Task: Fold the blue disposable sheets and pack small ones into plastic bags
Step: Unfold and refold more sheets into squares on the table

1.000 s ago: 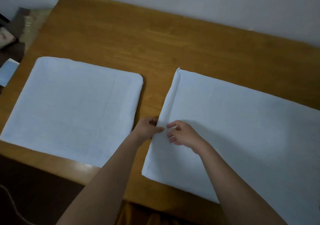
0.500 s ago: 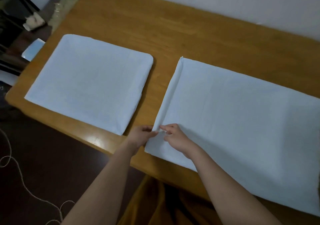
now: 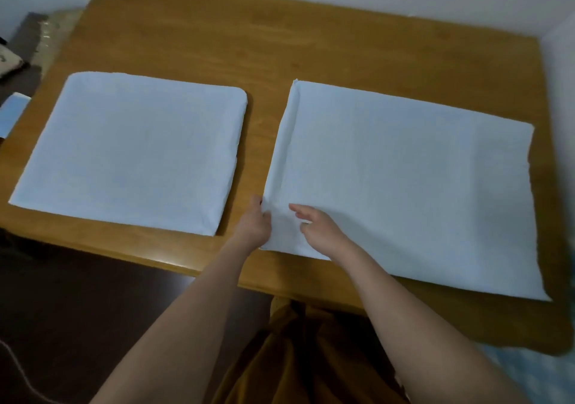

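Two pale blue sheets lie flat on the wooden table (image 3: 193, 33). The left sheet (image 3: 130, 151) is a thick folded square. The right sheet (image 3: 404, 182) is wider and has a narrow fold running along its left edge. My left hand (image 3: 253, 223) pinches that folded edge near the sheet's near-left corner. My right hand (image 3: 319, 227) rests on the sheet just to the right of the fold, fingers loosely bent and pointing left, the index finger stretched out.
The table's near edge runs just below my hands. A white wall borders the far side. Dark furniture and a small blue item (image 3: 14, 114) sit past the table's left end. Brown cloth (image 3: 305, 350) hangs below the front edge.
My hands slid toward me along the sheet's left fold, from its middle to near the corner. They then parted a little, and my right index finger lifted off the fold.
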Motion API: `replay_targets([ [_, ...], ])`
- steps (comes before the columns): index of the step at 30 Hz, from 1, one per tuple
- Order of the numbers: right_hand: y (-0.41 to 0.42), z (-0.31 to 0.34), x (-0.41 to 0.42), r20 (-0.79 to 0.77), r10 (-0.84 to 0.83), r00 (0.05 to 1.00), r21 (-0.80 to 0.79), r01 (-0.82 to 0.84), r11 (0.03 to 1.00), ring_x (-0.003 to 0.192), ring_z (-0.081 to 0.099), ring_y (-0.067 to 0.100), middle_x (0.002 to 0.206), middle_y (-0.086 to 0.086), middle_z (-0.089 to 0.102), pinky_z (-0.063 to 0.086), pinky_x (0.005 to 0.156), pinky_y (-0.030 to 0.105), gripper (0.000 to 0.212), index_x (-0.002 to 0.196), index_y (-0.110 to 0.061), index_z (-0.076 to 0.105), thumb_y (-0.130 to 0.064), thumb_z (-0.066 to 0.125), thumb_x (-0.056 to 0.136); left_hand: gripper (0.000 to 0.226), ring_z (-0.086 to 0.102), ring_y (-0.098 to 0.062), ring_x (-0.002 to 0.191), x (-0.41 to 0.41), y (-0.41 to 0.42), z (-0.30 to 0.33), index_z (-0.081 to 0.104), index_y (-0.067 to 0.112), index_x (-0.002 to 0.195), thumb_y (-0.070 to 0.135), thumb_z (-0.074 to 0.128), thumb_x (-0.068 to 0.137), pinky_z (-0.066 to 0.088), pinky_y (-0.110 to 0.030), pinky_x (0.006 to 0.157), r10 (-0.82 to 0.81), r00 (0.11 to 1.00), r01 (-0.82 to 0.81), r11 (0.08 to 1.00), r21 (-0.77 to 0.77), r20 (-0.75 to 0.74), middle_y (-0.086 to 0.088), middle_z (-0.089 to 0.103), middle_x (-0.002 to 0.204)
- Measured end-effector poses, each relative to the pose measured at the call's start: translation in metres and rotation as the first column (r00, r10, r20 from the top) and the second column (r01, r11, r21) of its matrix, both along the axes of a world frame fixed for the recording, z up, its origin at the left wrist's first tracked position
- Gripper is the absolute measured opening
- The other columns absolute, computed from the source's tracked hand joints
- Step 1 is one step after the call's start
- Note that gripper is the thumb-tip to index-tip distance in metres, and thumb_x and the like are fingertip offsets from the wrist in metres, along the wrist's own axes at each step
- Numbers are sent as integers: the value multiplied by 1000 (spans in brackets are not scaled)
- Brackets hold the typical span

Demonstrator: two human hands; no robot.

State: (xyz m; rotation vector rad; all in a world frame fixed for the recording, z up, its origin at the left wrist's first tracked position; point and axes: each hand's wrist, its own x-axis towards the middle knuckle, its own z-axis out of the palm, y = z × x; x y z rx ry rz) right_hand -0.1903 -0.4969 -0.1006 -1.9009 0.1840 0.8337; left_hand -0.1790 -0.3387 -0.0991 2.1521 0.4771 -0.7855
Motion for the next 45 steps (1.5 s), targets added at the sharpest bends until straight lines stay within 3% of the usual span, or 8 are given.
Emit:
replay_targets([
  [3,-18,-7,-17,161,52,986,-197,-20,980,144,24,10,157,-7,28,20,114,24,45,144,-22,44,-11,39,100,39,52,-21,85,3,-3,1,22,13,139,21,33,103,44,-35,73,-19,1000,19,997,73,-12,-7,50,104],
  [7,-57,-15,-46,252,-29,967,-658,193,727,150,5,21,163,-1,9,9,118,51,45,147,-31,33,-32,32,103,40,55,-31,98,-1,-11,8,26,7,133,11,42,97,51,-42,80,-12,999,-1,965,264,47,-17,48,120],
  [11,-91,-18,-63,185,-54,981,-634,161,757,150,-4,19,163,-4,-2,5,119,53,47,151,-34,23,-38,26,104,55,39,-32,119,-1,-27,7,26,14,136,10,51,87,41,-41,98,-507,834,255,704,662,218,-13,30,137],
  [18,-121,-14,-68,214,-42,976,-528,152,835,150,-2,19,163,-3,1,9,121,43,50,153,-29,24,-38,32,104,57,12,-25,146,5,-97,-6,20,35,150,34,45,98,21,-44,117,-829,527,733,555,393,187,4,10,160],
  [27,-201,-7,-85,347,-320,882,-700,470,537,149,4,29,162,7,9,12,118,48,48,150,-25,28,-33,33,103,57,9,-30,145,19,-170,-8,15,29,151,39,38,100,18,-46,118,-835,533,702,524,482,132,-1,1,161],
  [31,-235,-8,-74,360,-396,845,-592,535,603,145,21,27,158,9,24,26,115,45,48,150,-21,30,-29,35,103,59,5,-27,147,31,-232,-4,12,28,153,37,38,101,14,-44,119,-866,472,751,493,440,164,1,-1,161],
  [38,-275,-11,-69,468,-369,803,-587,594,550,134,41,25,144,7,48,37,107,41,37,136,-16,52,-23,44,100,62,1,-23,148,48,-322,-6,15,39,150,15,39,98,13,-47,120,-939,230,833,325,448,254,10,1,161],
  [45,-305,-15,-69,365,-507,781,-640,606,472,147,16,21,159,3,23,21,118,45,42,143,-22,43,-22,39,101,44,3,-18,149,70,-364,-10,40,32,141,25,41,98,-3,-46,120,-967,-38,821,112,560,250,8,25,157],
])
